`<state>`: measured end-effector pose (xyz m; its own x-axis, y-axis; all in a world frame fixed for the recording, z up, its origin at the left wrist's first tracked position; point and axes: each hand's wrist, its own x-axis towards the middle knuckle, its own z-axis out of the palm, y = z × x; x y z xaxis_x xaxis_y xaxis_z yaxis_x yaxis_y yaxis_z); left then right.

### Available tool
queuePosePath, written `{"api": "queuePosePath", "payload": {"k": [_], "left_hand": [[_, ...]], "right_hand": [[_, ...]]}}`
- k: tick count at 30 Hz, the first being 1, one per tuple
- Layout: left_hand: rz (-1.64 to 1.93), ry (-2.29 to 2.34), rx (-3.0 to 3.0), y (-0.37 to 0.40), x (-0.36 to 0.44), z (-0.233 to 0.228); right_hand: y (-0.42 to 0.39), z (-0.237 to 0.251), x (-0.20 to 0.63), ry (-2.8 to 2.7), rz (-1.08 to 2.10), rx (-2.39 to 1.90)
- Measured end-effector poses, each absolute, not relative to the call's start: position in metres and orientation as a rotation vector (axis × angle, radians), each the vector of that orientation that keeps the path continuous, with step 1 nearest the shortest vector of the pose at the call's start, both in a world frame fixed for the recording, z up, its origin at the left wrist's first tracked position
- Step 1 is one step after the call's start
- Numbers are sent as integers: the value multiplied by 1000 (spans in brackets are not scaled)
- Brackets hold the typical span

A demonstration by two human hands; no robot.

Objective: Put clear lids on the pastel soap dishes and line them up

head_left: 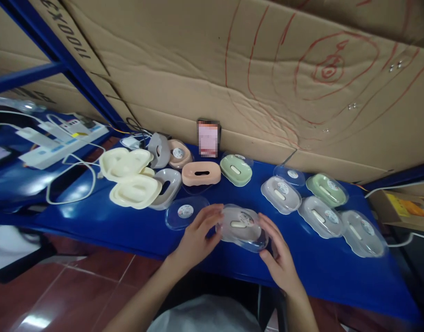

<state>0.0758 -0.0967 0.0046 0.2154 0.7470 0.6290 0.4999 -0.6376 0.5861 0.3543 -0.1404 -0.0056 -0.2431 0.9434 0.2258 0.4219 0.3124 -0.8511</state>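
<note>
Between my hands is a pale grey plastic soap dish point(231, 228) with a transparent lid point(255, 242) over it. The lid sits askew, its near right part sticking out past the dish. My left hand point(200, 233) grips the left end with thumb and fingers. At the other end my right hand point(277, 251) holds the lid's edge. A loose clear lid point(173, 216) with a round sticker lies beside my left hand. Farther right are lidded grey dishes point(322, 219) and a lidded green dish point(324, 189).
Cream dish parts point(134, 191), a grey dish body point(170, 186), a peach one point(201, 174) and a green dish point(236, 170) stand along the blue table point(139, 235). A phone point(208, 138) leans on the cardboard wall. Cables and a power strip point(63, 145) lie left.
</note>
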Motion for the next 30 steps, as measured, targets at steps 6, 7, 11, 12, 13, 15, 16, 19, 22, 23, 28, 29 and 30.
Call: {"api": "queuePosePath", "payload": {"k": [6,7,11,12,13,15,16,19,22,23,28,29,30], "left_hand": [[1073,1188,2159,-116,75,-9],[1063,1237,2156,-118,75,-12],[1075,1395,2159,-122,75,-20],[1065,1414,2175,-121,75,-21],[1048,1423,2202,-121,74,-21],[999,1407,2277,-119,74,-21],[973,1391,2309,-118,74,-21],[938,1347,2340,-116,75,-22],[981,1294,2339,-114,76,-24],[1006,1278,2345,-114,77,-25],[1025,1255,2372,-114,77,-28],[1015,1251,2376,-115,77,-28],[1010,1250,2376,-115,77,-28]], "right_hand": [[-133,-15,354,-1725,885,-1321],[-132,-16,353,-1762,886,-1349],[-132,-19,347,-1932,855,-1387],[-132,-19,346,-1953,840,-1379],[-133,-19,345,-1961,828,-1373],[-133,-18,345,-1950,810,-1373],[-133,-18,345,-1941,798,-1376],[-133,-19,345,-1933,754,-1372],[-134,-21,344,-1936,714,-1342],[-135,-22,344,-1940,702,-1337],[-135,-21,348,-2002,670,-1349],[-135,-20,350,-2007,669,-1350],[-134,-19,350,-2009,668,-1353]]}}
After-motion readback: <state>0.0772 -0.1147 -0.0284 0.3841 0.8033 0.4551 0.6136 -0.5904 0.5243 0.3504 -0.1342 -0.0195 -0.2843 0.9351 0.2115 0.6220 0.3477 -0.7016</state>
